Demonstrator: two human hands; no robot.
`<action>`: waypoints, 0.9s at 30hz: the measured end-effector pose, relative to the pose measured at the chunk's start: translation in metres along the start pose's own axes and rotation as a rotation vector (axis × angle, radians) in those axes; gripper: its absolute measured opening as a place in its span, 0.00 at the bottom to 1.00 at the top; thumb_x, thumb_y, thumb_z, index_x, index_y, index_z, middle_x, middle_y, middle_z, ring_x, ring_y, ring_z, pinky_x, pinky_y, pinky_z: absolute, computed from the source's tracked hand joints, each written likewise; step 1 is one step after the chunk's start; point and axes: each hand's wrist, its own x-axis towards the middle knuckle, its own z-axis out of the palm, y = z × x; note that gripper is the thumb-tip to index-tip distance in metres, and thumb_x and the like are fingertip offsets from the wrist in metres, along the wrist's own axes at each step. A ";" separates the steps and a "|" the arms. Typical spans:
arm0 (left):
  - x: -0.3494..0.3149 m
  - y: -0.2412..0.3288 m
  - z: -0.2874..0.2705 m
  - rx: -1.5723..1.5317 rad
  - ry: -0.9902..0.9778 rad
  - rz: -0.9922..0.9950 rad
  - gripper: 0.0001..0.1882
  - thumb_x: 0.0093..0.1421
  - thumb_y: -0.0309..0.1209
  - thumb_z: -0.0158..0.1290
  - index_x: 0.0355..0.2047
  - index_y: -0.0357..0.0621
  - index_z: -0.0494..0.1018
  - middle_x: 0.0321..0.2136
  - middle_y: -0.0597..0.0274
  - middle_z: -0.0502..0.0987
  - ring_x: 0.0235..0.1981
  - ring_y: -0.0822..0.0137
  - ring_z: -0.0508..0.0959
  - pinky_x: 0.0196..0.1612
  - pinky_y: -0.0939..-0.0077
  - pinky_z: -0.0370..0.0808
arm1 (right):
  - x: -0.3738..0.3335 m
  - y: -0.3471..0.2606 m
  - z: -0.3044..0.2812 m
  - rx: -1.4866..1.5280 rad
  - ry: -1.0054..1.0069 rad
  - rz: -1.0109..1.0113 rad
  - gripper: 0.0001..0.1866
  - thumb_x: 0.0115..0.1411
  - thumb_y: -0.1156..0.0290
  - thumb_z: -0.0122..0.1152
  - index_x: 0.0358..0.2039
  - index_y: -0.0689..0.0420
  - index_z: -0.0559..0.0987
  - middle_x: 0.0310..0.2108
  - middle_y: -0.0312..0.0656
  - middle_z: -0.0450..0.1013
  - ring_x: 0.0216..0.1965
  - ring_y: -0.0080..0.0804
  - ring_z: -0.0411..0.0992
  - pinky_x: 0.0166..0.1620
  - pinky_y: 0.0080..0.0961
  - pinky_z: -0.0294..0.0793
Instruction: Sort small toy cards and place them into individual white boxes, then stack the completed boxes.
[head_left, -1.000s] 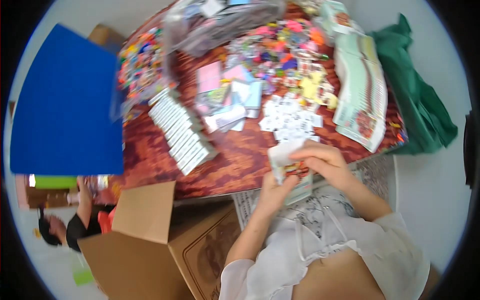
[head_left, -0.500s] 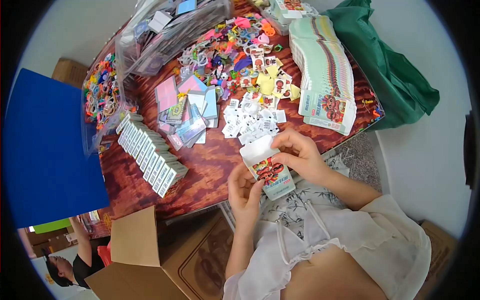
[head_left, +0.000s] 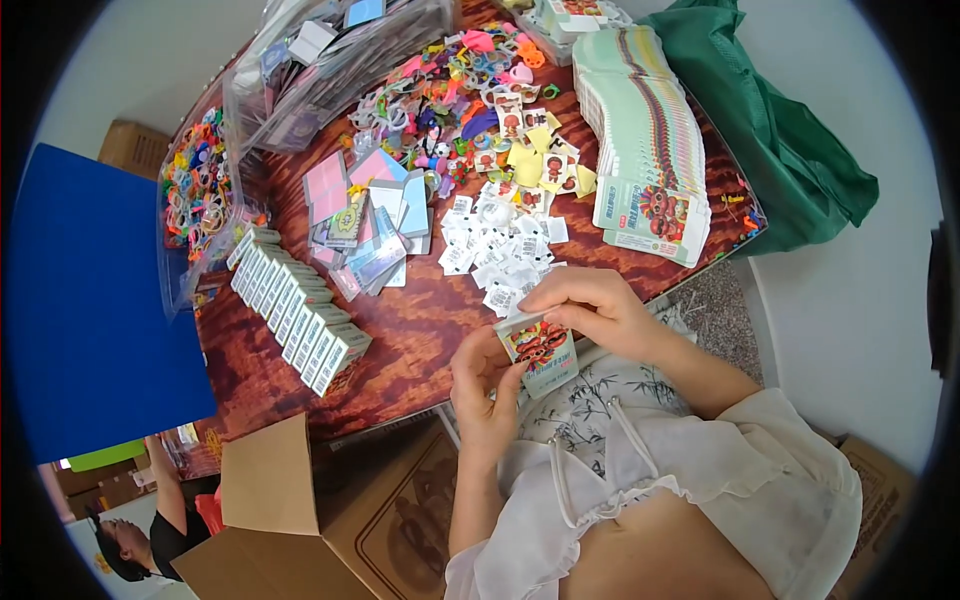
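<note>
A small light-green printed carton (head_left: 548, 366) with a red cartoon picture is held between my two hands, over the table's front edge. My left hand (head_left: 481, 392) grips its left side, thumb on the front face. At its upper end my right hand (head_left: 592, 308) is closed, thumb and fingers on the top edge, where the flap is folded down. Just beyond my hands lie small white printed packets (head_left: 500, 245) in a heap. To the right is a fanned stack of flat cartons (head_left: 650, 130), and to the left a row of filled-out cartons (head_left: 290, 305).
Behind the packets are stickers (head_left: 525, 165), loose cards (head_left: 370, 225) and a pile of colourful small toys (head_left: 430, 110). Clear plastic bins (head_left: 235, 90) stand far left. A green bag (head_left: 790, 150) hangs at the right edge. An open cardboard box (head_left: 270, 475) sits below left; a person (head_left: 165, 530) is beyond it.
The carton's white top flap stood up before; now it is folded down over the end. My right hand has moved slightly down and left with it.
</note>
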 end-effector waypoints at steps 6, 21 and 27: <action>-0.002 0.005 -0.003 0.115 -0.072 -0.055 0.34 0.59 0.10 0.51 0.64 0.42 0.53 0.49 0.49 0.74 0.47 0.63 0.78 0.50 0.73 0.76 | -0.001 0.005 0.002 -0.015 -0.072 -0.063 0.07 0.57 0.79 0.66 0.37 0.64 0.80 0.39 0.45 0.78 0.41 0.28 0.76 0.43 0.25 0.74; -0.002 0.007 -0.001 -0.060 -0.008 -0.092 0.34 0.60 0.13 0.53 0.65 0.41 0.55 0.47 0.52 0.75 0.44 0.65 0.79 0.44 0.74 0.78 | 0.002 0.008 -0.005 -0.099 -0.065 -0.122 0.09 0.54 0.80 0.67 0.37 0.63 0.83 0.39 0.45 0.81 0.42 0.37 0.79 0.46 0.31 0.76; 0.004 0.005 -0.020 0.203 -0.203 -0.116 0.25 0.61 0.14 0.52 0.59 0.38 0.67 0.46 0.58 0.75 0.44 0.69 0.78 0.44 0.77 0.77 | 0.002 0.007 -0.005 -0.194 -0.173 -0.102 0.10 0.53 0.81 0.66 0.38 0.64 0.82 0.39 0.45 0.80 0.41 0.37 0.79 0.45 0.31 0.76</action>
